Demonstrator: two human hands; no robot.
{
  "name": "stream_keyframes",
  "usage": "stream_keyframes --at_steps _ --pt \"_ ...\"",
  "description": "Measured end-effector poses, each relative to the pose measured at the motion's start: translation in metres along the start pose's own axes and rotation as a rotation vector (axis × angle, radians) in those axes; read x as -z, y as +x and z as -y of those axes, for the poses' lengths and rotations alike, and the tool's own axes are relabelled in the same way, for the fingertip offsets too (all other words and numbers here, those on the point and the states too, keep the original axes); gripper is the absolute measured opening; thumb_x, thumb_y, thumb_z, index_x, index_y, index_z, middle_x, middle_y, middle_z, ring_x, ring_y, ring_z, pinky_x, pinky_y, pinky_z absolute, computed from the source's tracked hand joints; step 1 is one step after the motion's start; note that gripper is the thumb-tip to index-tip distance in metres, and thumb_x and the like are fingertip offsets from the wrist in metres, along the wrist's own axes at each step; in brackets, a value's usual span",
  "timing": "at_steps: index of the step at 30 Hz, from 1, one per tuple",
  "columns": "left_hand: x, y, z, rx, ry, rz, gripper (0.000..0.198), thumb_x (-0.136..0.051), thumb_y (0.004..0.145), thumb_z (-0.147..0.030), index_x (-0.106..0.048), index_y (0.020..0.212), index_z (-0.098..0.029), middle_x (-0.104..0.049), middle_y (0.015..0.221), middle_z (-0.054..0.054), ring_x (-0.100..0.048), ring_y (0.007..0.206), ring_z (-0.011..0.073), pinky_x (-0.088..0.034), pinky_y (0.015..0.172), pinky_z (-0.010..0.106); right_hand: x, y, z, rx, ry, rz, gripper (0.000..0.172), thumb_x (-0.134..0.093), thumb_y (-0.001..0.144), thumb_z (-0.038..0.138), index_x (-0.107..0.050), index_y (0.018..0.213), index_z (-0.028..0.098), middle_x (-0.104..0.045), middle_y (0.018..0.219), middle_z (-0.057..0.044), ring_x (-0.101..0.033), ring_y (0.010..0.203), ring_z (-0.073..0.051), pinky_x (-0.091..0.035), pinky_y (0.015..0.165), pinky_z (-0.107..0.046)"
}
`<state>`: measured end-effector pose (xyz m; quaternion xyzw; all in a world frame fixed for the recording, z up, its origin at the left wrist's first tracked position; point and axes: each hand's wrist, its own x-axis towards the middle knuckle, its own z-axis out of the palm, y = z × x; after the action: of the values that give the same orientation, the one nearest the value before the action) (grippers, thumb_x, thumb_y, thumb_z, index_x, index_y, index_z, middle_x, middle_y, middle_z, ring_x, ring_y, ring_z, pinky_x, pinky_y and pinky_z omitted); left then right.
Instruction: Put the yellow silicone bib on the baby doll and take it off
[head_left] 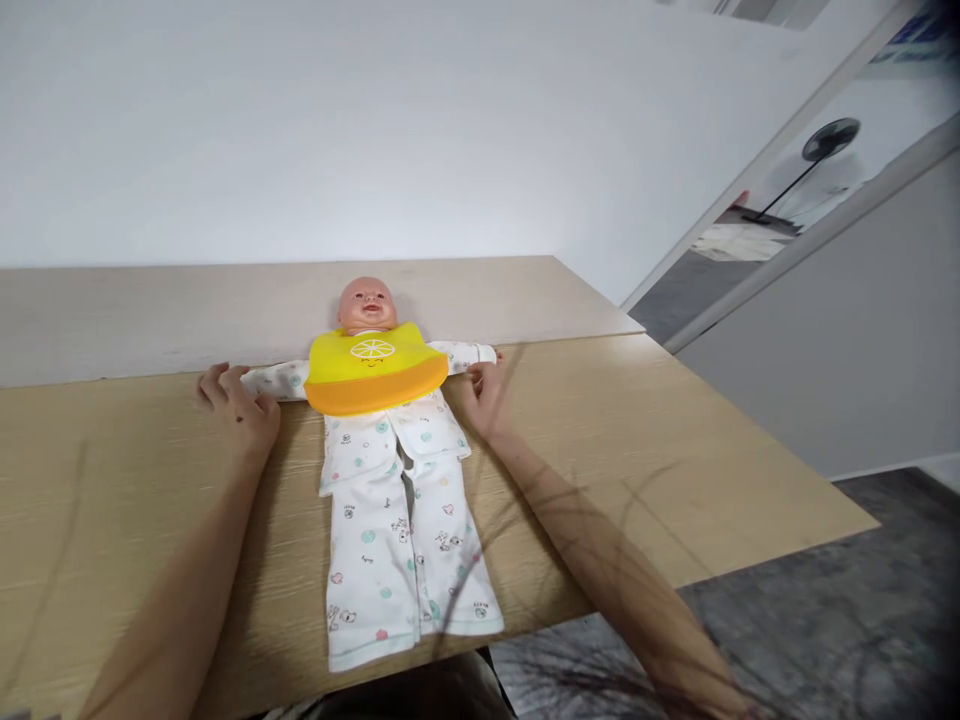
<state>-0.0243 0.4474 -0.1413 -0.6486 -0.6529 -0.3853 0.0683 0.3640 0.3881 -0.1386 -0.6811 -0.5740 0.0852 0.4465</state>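
Note:
A baby doll [367,305] lies on its back on a wooden table [675,440], arms spread sideways. It wears a white printed jacket and trousers [401,560] and a yellow and orange bib [375,370] over its chest. My left hand [236,405] rests at the end of the doll's sleeve on the left, fingers curled onto the cuff. My right hand [484,390] lies at the other sleeve end, fingers closed on that cuff. The trouser legs reach the near table edge.
A plain white wall stands behind the table. To the right the table ends above a grey floor [825,620]. Far right, an opening shows a standing fan [825,145]. Loose strands of hair hang across the lower view.

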Motion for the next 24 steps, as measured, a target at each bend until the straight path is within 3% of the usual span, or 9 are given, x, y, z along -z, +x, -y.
stream_keyframes --at_steps 3,6,15,20,24 --pt "0.001 0.0 -0.003 0.017 -0.031 0.025 0.052 -0.063 0.063 -0.001 -0.054 0.114 -0.008 -0.049 0.137 0.027 -0.044 0.139 0.0387 -0.03 0.12 0.059 -0.005 -0.021 0.009 0.065 -0.008 0.175 0.015 -0.05 0.085 0.031 -0.054 0.096 0.021 -0.063 0.091 -0.008 -0.059 0.075 -0.021 -0.049 0.073 -0.035" --pt "0.002 0.001 -0.006 0.049 -0.049 0.04 0.049 -0.062 0.066 -0.003 -0.053 0.114 -0.01 -0.051 0.136 0.026 -0.044 0.139 0.0375 -0.03 0.12 0.06 -0.008 -0.031 0.015 0.098 -0.009 0.252 0.009 -0.047 0.088 0.028 -0.053 0.091 0.023 -0.064 0.091 -0.008 -0.061 0.079 -0.024 -0.05 0.073 -0.037" --pt "-0.002 0.003 -0.003 0.041 -0.043 0.059 0.042 -0.064 0.07 -0.011 -0.053 0.111 -0.014 -0.056 0.132 0.024 -0.049 0.133 0.0361 -0.032 0.118 0.058 -0.01 -0.036 0.024 0.11 -0.164 0.233 0.011 -0.049 0.092 0.023 -0.06 0.092 0.023 -0.061 0.105 -0.01 -0.057 0.074 -0.022 -0.045 0.066 -0.035" --pt "-0.005 0.0 -0.003 -0.068 -0.015 0.056 0.047 -0.065 0.071 -0.015 -0.056 0.116 -0.01 -0.055 0.132 0.026 -0.048 0.134 0.038 -0.033 0.118 0.056 -0.012 -0.036 0.021 0.108 -0.034 0.236 0.009 -0.05 0.089 0.021 -0.057 0.095 0.023 -0.062 0.104 -0.009 -0.062 0.086 -0.024 -0.054 0.079 -0.039" --pt "-0.006 -0.005 -0.016 -0.193 -0.05 0.114 0.046 -0.066 0.076 -0.029 -0.059 0.119 -0.015 -0.057 0.132 0.024 -0.049 0.132 0.0403 -0.035 0.113 0.058 -0.013 -0.031 0.019 0.083 0.063 0.197 0.027 -0.05 0.087 0.025 -0.056 0.114 0.022 -0.062 0.107 -0.011 -0.064 0.1 -0.028 -0.057 0.087 -0.044"
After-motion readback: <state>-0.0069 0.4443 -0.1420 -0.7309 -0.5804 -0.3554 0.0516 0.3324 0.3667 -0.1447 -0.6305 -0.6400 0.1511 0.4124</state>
